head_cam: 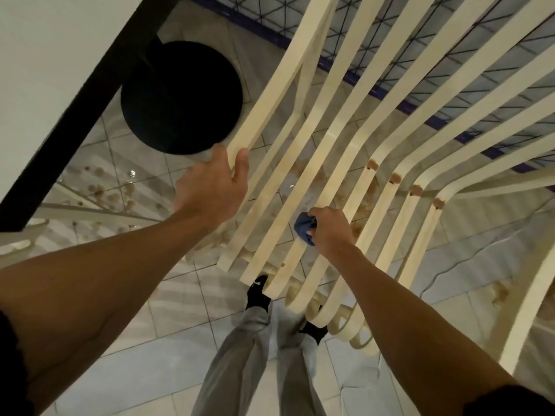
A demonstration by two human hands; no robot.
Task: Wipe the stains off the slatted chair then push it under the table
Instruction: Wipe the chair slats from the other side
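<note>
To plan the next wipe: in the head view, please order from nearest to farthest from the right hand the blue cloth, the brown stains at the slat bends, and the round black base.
1. blue cloth: held in the right hand.
2. brown stains: up-right, where the slatted chair bends.
3. round black base: on the floor, far upper left.

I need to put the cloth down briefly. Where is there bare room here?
The white table top, left of its black edge, shows bare. So do the floor tiles left of the legs. It is crowded on the slatted chair: narrow gaps, left hand gripping its side, right hand holding the cloth.
</note>
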